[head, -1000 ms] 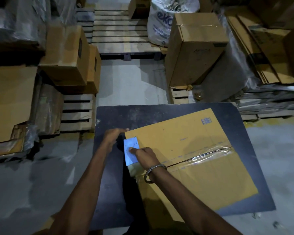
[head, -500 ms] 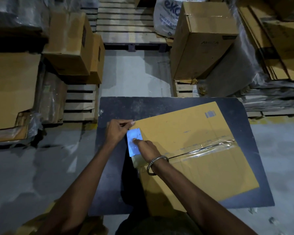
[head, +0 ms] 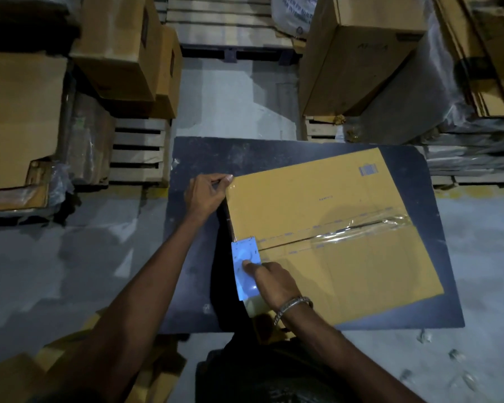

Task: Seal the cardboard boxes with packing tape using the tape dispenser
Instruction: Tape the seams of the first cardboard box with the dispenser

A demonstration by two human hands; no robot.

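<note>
**Now at the near end of the seam**

Right now I see the cardboard box (head: 317, 228) lying flat on a dark table (head: 413, 175), its long centre seam running from the near-left edge out toward the far right. Clear packing tape (head: 361, 229) covers the far part of that seam, wrinkled and shiny where it catches the light.

My right hand (head: 271, 282) grips the blue tape dispenser (head: 245, 269), fingers curled over it with the thumb pressed on its flat face. The dispenser sits at the box's left edge, right where the seam ends, and its lower part hangs past the edge over the table. A metal bangle (head: 293, 305) rings that wrist.

My left hand (head: 205, 193) pinches the far-left corner of the box, fingers curled around the corner's edge, well apart from the dispenser.

Beyond the table I see wooden pallets (head: 140, 152) on a grey floor, stacked brown cartons (head: 122, 45) to the left, a tall carton (head: 358, 53) to the right and flattened cardboard sheets (head: 495, 53) at the far right
</note>
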